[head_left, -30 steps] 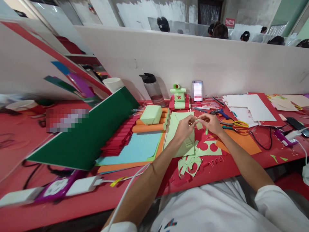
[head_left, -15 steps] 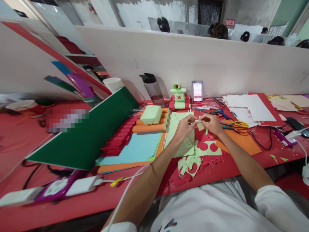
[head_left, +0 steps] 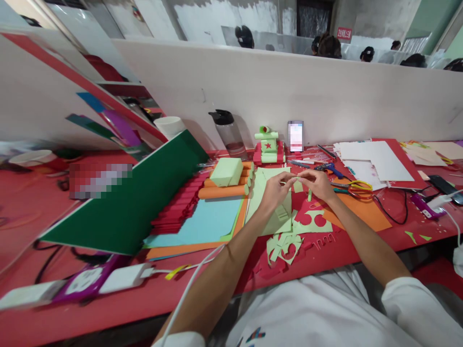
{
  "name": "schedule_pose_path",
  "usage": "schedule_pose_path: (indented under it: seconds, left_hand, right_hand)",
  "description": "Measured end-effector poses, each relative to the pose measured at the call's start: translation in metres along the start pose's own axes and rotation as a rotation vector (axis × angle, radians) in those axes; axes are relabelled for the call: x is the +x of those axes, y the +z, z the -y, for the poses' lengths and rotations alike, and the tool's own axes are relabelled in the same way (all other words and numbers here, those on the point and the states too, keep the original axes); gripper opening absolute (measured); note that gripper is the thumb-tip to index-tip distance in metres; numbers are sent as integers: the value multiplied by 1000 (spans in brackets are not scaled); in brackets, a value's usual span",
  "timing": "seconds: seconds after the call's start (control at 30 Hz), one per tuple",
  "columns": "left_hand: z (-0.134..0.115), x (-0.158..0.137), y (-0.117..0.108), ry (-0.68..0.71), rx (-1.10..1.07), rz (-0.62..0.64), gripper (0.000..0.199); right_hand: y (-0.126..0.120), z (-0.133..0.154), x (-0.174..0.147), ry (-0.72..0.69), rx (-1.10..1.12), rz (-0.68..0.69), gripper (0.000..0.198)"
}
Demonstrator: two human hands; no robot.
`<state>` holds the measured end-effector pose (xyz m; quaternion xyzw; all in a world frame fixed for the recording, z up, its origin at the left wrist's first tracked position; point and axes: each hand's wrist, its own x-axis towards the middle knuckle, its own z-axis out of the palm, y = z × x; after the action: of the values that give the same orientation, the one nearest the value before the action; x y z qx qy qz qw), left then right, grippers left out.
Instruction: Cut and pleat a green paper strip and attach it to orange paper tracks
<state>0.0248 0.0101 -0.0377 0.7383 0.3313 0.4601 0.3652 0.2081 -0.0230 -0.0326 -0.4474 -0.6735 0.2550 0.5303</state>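
Note:
My left hand [head_left: 275,190] and my right hand [head_left: 317,185] meet fingertip to fingertip above the red table, both pinching a small light green paper piece that the fingers largely hide. Just beneath the fingertips is a light green paper square [head_left: 297,186]. A small green paper roll [head_left: 309,195] stands beside my right hand. Under my left wrist lies a light green paper sheet [head_left: 262,182]. Nearer me are cut green paper scraps [head_left: 285,246] and a green sheet with round holes [head_left: 325,226]. Behind my hands stands a green and red paper tank model [head_left: 268,146].
Yellow-handled scissors [head_left: 361,185] lie on orange paper at right. To the left are a green paper block [head_left: 226,172], orange rolls [head_left: 222,192], red folded strips [head_left: 177,209] and a leaning green board [head_left: 133,202]. A bottle [head_left: 229,135] and phone [head_left: 296,136] stand by the partition.
My fingertips have closed in over the small paper piece, so less of it shows. The green square below appears slightly shifted left. Everything else stays in place.

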Motion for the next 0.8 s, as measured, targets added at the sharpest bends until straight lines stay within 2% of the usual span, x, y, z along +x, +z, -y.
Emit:
schedule_pose_path:
  seconds: [0.33,0.63,0.8]
  left_hand:
    - [-4,0,-2,-6,2,-36,28]
    - [-1,-3,0,72,169,-41,23]
    - [1,-3,-1,66,169,-32,19]
  right_hand:
    - [0,1,-1,-5,-16,-9,16]
    - [1,5,-2,-16,-87,9,13]
    - [1,5,-2,-21,-108,13,14]
